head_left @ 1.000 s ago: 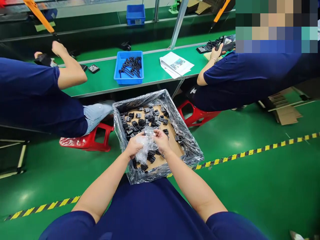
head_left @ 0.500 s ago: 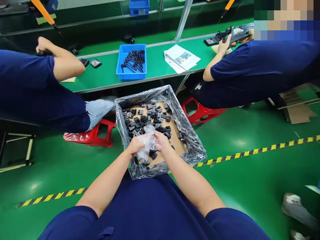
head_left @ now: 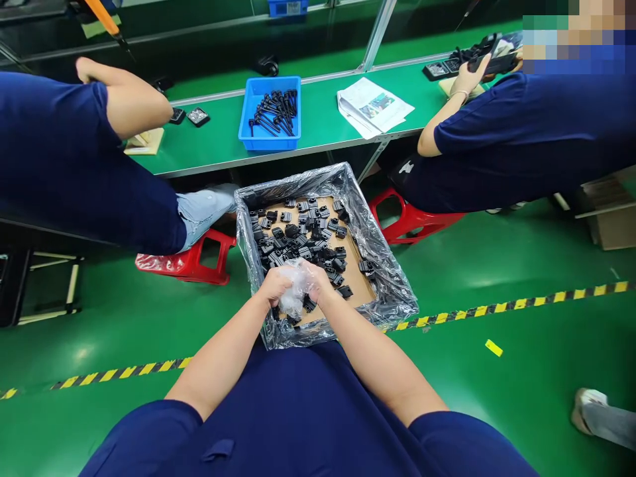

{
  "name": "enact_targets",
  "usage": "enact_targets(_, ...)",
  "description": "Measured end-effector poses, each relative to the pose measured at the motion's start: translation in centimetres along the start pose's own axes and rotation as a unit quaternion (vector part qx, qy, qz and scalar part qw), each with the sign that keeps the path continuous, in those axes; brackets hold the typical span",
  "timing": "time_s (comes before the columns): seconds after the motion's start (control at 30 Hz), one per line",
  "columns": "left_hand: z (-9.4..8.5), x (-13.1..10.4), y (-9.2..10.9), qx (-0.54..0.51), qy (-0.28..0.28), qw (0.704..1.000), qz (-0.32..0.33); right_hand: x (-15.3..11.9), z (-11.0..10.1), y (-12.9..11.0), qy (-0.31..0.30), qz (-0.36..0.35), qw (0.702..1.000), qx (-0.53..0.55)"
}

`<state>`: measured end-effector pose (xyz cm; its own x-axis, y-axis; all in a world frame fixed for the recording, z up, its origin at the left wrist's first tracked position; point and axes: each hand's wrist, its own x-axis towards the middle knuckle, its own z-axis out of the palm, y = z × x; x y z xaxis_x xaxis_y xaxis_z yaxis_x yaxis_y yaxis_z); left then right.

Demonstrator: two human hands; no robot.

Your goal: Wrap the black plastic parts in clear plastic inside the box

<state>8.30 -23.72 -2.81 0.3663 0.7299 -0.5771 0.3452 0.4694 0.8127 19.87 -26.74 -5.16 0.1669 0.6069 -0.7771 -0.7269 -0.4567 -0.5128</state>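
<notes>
A crumpled clear plastic bag [head_left: 293, 295] is gripped between my two hands, over the near left part of a plastic-lined box [head_left: 392, 285]. My left hand [head_left: 275, 286] is closed on the bag's left side. On its right side, my right hand [head_left: 317, 281] has its fingers curled into the film. Whether anything lies inside the bag, I cannot tell. Below and beyond my hands, many small black plastic parts [head_left: 303, 228] are scattered on the box's brown cardboard bottom.
On the green workbench [head_left: 223, 146] stand a blue bin [head_left: 243, 136] of black stemmed parts and some papers [head_left: 375, 106]. Co-workers sit left and right on red stools [head_left: 199, 258], [head_left: 412, 222]. Striped tape [head_left: 497, 308] crosses the floor; a person's foot [head_left: 591, 407] shows lower right.
My view has shifted slightly, so the bench and box sit a little further right and higher. Both hands still hold the bag, which looks more bunched between them.
</notes>
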Motion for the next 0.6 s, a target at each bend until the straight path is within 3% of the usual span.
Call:
enact_targets(0.07, -0.4, 0.2, 0.2, 0.123, 0.007, 0.992, 0.031, 0.0, 0.1, 0.4, -0.002, -0.023, 1.000, 0.001)
enact_targets(0.13, -0.7, 0.6, 0.3, 0.185, 0.023, 0.981, 0.045, -0.3, -0.2, 1.1, -0.015, -0.097, 0.995, -0.029)
enact_targets(0.27, -0.4, 1.7, -0.5, 0.038, 0.096, 0.992, -0.070, -1.4, -1.2, 2.2, -0.105, -0.249, 0.943, -0.193)
enact_targets(0.4, 0.8, 3.3, -1.6, -0.108, 0.137, 0.971, -0.163, -1.7, -2.1, 2.2, -0.205, -0.299, 0.860, -0.360)
enact_targets(0.5, 1.5, 3.9, -1.5, -0.200, 0.133, 0.951, -0.194, -0.8, -2.1, 2.1, -0.150, -0.322, 0.826, -0.438)
enact_targets(0.6, 1.8, 3.6, -0.6, -0.293, 0.103, 0.931, -0.193, 0.4, -1.2, 2.2, -0.022, -0.310, 0.843, -0.439)
